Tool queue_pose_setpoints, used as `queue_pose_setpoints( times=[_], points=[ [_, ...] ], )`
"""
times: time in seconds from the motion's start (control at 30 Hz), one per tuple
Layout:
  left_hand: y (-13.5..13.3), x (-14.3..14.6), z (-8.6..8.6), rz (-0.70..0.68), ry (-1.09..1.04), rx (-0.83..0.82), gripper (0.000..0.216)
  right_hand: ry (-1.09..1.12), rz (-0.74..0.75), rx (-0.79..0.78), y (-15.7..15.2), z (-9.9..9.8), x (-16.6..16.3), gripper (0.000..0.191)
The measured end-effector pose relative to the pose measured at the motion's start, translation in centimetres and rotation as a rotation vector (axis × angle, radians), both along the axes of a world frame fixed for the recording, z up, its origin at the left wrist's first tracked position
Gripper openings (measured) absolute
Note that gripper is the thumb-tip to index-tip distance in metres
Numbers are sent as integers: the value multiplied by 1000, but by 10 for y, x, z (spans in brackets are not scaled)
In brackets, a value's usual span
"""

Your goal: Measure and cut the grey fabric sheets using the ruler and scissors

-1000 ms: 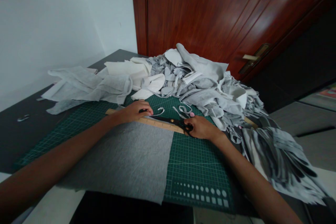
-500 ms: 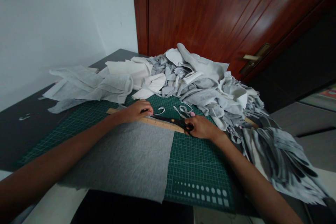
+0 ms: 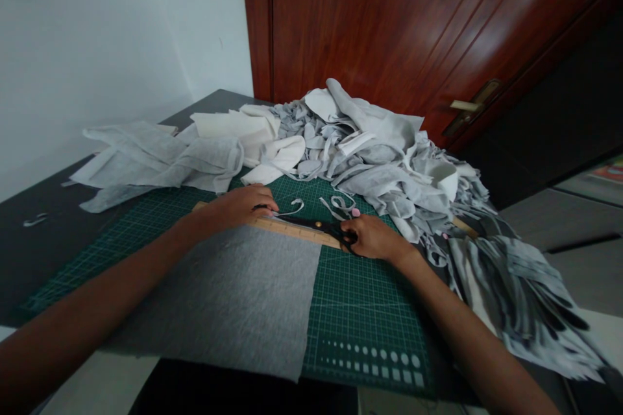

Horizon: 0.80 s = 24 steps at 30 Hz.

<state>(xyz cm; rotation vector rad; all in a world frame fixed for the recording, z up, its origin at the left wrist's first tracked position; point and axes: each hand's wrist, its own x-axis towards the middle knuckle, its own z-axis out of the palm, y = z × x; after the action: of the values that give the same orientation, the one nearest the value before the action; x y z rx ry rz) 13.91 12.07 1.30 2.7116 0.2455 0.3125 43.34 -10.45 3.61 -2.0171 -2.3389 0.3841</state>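
Note:
A grey felt sheet (image 3: 228, 295) lies on a green cutting mat (image 3: 363, 311). Along its far edge rests a wooden ruler (image 3: 296, 231). My left hand (image 3: 241, 205) presses down on the ruler's left part, fingers curled and pinching the cloth edge there. My right hand (image 3: 372, 238) is closed round the handles of black scissors (image 3: 324, 227), whose blades point left along the ruler toward my left hand.
A big heap of grey and white fabric scraps (image 3: 370, 149) fills the back of the mat and spills down the right side (image 3: 516, 298). Pale cloth pieces (image 3: 150, 159) lie at the back left on the dark table (image 3: 29, 259). A wooden door (image 3: 413, 26) stands behind.
Both hands stay on the ruler and scissors; the scissors have crept slightly left. The view has shifted a little.

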Motion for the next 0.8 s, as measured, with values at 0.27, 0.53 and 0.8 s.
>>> queue_pose_setpoints(
  times=[0.27,0.53,0.8],
  points=[
    [-18,-1,9,121,63,42,22,-14,0,-11,0,0,0,6],
    [-20,-1,5,108,-16,-25,24,0,-6,-17,1,0,-1,7],
    [-25,0,9,107,-37,-52,26,9,-12,-20,0,-1,1,8]
  ],
)
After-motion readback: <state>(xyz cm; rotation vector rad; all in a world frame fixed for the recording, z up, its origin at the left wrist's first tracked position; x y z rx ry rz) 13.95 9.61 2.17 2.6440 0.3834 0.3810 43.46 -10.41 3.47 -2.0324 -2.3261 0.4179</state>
